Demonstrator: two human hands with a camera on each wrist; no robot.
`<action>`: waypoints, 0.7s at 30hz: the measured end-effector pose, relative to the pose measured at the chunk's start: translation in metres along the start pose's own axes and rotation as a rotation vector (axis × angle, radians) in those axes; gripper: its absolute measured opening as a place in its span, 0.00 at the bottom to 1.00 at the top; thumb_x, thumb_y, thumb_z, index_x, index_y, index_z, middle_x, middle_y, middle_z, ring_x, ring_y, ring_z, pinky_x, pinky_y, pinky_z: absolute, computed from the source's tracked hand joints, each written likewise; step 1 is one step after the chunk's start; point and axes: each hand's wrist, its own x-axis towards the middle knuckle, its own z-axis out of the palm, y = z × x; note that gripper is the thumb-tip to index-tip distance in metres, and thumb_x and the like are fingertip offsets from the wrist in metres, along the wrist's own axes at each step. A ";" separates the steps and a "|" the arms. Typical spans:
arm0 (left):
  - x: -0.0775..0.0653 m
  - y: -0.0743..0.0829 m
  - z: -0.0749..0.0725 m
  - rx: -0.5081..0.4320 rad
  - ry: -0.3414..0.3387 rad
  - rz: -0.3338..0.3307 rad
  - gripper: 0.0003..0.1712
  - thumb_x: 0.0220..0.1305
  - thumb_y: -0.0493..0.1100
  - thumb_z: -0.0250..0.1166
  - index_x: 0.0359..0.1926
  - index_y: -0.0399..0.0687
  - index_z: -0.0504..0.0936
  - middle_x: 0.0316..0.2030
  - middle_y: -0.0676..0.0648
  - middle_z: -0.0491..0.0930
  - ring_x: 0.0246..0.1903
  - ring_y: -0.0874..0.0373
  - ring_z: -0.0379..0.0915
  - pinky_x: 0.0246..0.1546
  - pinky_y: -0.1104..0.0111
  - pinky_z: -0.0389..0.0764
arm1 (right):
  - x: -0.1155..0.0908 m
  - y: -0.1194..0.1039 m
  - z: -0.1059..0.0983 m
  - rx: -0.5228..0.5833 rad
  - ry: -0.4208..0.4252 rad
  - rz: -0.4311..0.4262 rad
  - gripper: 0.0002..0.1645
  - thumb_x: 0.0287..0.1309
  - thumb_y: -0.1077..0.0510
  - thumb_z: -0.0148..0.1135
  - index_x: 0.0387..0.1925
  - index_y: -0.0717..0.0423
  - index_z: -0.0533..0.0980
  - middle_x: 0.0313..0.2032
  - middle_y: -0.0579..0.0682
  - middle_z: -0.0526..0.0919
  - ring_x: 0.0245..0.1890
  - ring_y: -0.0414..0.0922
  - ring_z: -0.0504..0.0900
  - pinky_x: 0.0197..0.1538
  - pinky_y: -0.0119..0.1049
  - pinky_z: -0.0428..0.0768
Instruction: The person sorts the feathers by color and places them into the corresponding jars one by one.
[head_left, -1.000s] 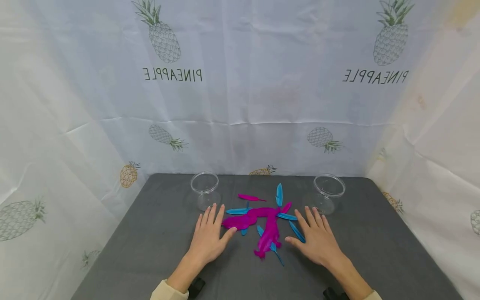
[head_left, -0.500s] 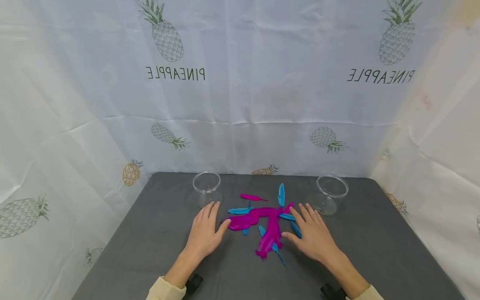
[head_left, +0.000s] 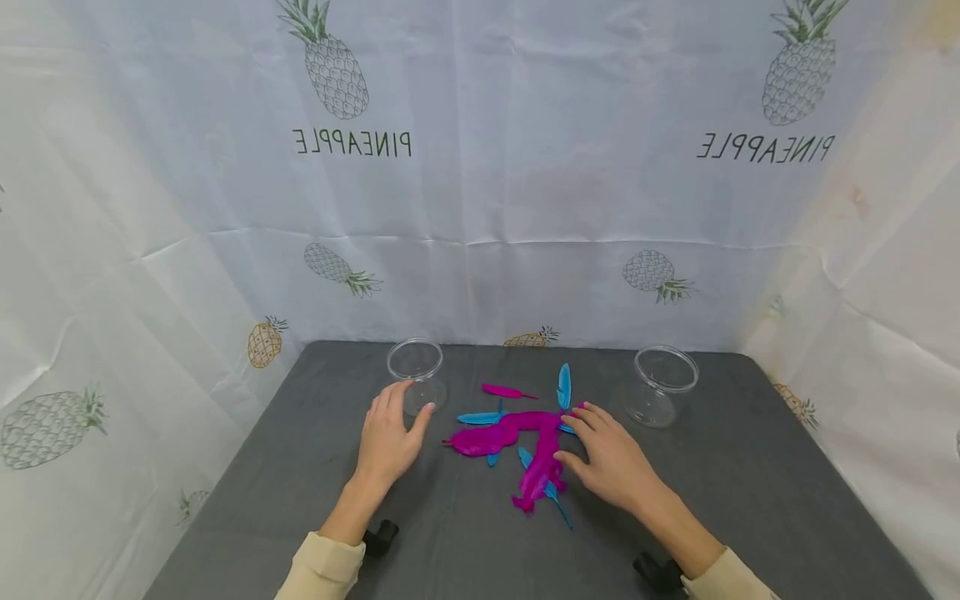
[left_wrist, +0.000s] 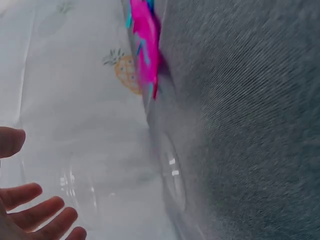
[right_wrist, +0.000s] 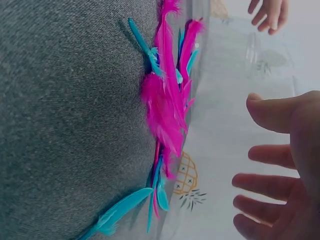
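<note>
On the dark grey table, a pile of magenta feathers (head_left: 536, 446) lies mixed with blue feathers (head_left: 480, 418). My left hand (head_left: 386, 442) is raised beside the left clear jar (head_left: 417, 375), fingers loosely bent and holding nothing. Whether its fingertips touch the jar cannot be told. Over the right side of the pile hovers my right hand (head_left: 607, 458), hiding some blue feathers. In the right wrist view its fingers (right_wrist: 265, 186) are spread and apart from the feathers. A second clear jar (head_left: 660, 387) stands beyond that hand. Both jars look empty.
A single magenta feather (head_left: 506, 391) lies behind the pile, and an upright-pointing blue feather (head_left: 564, 386) to its right. White curtain (head_left: 465, 183) printed with pineapples closes off the back and sides of the table.
My left hand has drawn left, away from the pile and up beside the left jar. My right hand has shifted left over the pile's right side, covering blue feathers there.
</note>
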 end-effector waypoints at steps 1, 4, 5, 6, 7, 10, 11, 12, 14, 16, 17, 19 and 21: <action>0.002 -0.002 -0.001 -0.021 0.000 -0.019 0.30 0.69 0.48 0.67 0.65 0.35 0.73 0.60 0.35 0.74 0.60 0.36 0.70 0.59 0.42 0.71 | 0.001 -0.001 0.000 0.002 0.000 -0.012 0.34 0.60 0.46 0.73 0.62 0.61 0.77 0.62 0.60 0.78 0.69 0.61 0.69 0.67 0.60 0.69; 0.007 -0.008 -0.003 -0.079 0.008 -0.068 0.33 0.69 0.49 0.68 0.67 0.34 0.71 0.62 0.33 0.71 0.62 0.36 0.67 0.61 0.42 0.69 | 0.004 -0.004 0.000 0.013 -0.001 -0.053 0.32 0.59 0.48 0.74 0.59 0.60 0.79 0.59 0.58 0.80 0.65 0.59 0.73 0.65 0.58 0.72; 0.008 -0.010 -0.003 -0.096 0.017 -0.081 0.34 0.68 0.48 0.69 0.67 0.34 0.70 0.63 0.33 0.70 0.62 0.35 0.66 0.61 0.41 0.69 | 0.005 -0.005 0.000 0.020 -0.002 -0.068 0.31 0.58 0.49 0.75 0.59 0.60 0.79 0.58 0.57 0.80 0.63 0.58 0.75 0.64 0.56 0.74; 0.010 -0.012 -0.002 -0.110 0.030 -0.088 0.36 0.67 0.48 0.69 0.68 0.34 0.69 0.64 0.32 0.69 0.63 0.35 0.66 0.61 0.41 0.68 | 0.006 -0.005 0.001 0.025 -0.004 -0.082 0.30 0.58 0.49 0.75 0.58 0.59 0.80 0.56 0.56 0.81 0.62 0.56 0.76 0.63 0.55 0.75; 0.011 -0.014 -0.002 -0.122 0.042 -0.094 0.36 0.67 0.48 0.70 0.68 0.34 0.68 0.64 0.32 0.69 0.63 0.35 0.65 0.62 0.41 0.68 | 0.007 -0.006 0.002 0.032 -0.006 -0.100 0.29 0.58 0.50 0.75 0.57 0.59 0.80 0.55 0.54 0.81 0.60 0.55 0.77 0.61 0.53 0.77; 0.017 -0.019 -0.001 -0.156 0.075 -0.109 0.40 0.65 0.49 0.72 0.70 0.34 0.67 0.65 0.32 0.67 0.64 0.35 0.63 0.62 0.41 0.67 | 0.007 -0.005 0.005 0.053 -0.017 -0.149 0.26 0.57 0.51 0.76 0.54 0.57 0.82 0.52 0.50 0.82 0.57 0.51 0.79 0.57 0.50 0.80; 0.019 -0.021 -0.001 -0.170 0.079 -0.116 0.42 0.64 0.49 0.72 0.71 0.35 0.66 0.66 0.33 0.66 0.65 0.36 0.62 0.63 0.41 0.66 | 0.007 -0.005 0.006 0.066 -0.021 -0.164 0.25 0.57 0.51 0.76 0.53 0.57 0.82 0.51 0.49 0.82 0.56 0.50 0.79 0.56 0.49 0.81; 0.020 -0.022 -0.001 -0.181 0.077 -0.126 0.43 0.64 0.50 0.72 0.72 0.35 0.65 0.67 0.33 0.65 0.66 0.36 0.61 0.64 0.42 0.66 | 0.007 -0.004 0.006 0.076 -0.027 -0.178 0.23 0.57 0.52 0.76 0.52 0.56 0.83 0.51 0.48 0.82 0.55 0.49 0.79 0.55 0.48 0.81; 0.025 -0.025 0.000 -0.207 0.071 -0.145 0.45 0.64 0.52 0.72 0.73 0.36 0.63 0.68 0.34 0.63 0.68 0.38 0.59 0.66 0.42 0.64 | 0.006 -0.004 0.008 0.097 -0.043 -0.208 0.21 0.57 0.53 0.76 0.51 0.55 0.84 0.50 0.45 0.82 0.54 0.47 0.79 0.54 0.46 0.82; 0.029 -0.028 0.000 -0.233 0.052 -0.169 0.48 0.63 0.53 0.72 0.74 0.37 0.61 0.69 0.35 0.60 0.70 0.38 0.57 0.67 0.42 0.62 | 0.006 -0.003 0.010 0.125 -0.072 -0.230 0.20 0.57 0.53 0.76 0.49 0.54 0.84 0.48 0.43 0.81 0.52 0.44 0.79 0.52 0.43 0.82; 0.030 -0.029 0.001 -0.241 0.039 -0.185 0.49 0.63 0.54 0.72 0.75 0.38 0.60 0.70 0.35 0.59 0.71 0.39 0.56 0.68 0.42 0.61 | 0.006 -0.003 0.011 0.137 -0.089 -0.239 0.19 0.57 0.53 0.76 0.49 0.53 0.84 0.48 0.42 0.81 0.51 0.43 0.78 0.52 0.41 0.82; 0.033 -0.032 0.002 -0.260 0.009 -0.220 0.51 0.63 0.56 0.72 0.77 0.40 0.57 0.72 0.36 0.56 0.71 0.39 0.54 0.68 0.41 0.61 | 0.005 -0.003 0.013 0.161 -0.130 -0.261 0.18 0.57 0.53 0.76 0.49 0.53 0.84 0.47 0.42 0.80 0.49 0.41 0.78 0.50 0.39 0.81; 0.034 -0.034 0.004 -0.274 -0.025 -0.257 0.54 0.62 0.58 0.72 0.78 0.42 0.54 0.73 0.37 0.53 0.72 0.39 0.53 0.67 0.39 0.61 | 0.004 -0.004 0.014 0.180 -0.170 -0.282 0.18 0.58 0.52 0.76 0.49 0.52 0.84 0.46 0.41 0.79 0.47 0.40 0.76 0.49 0.37 0.80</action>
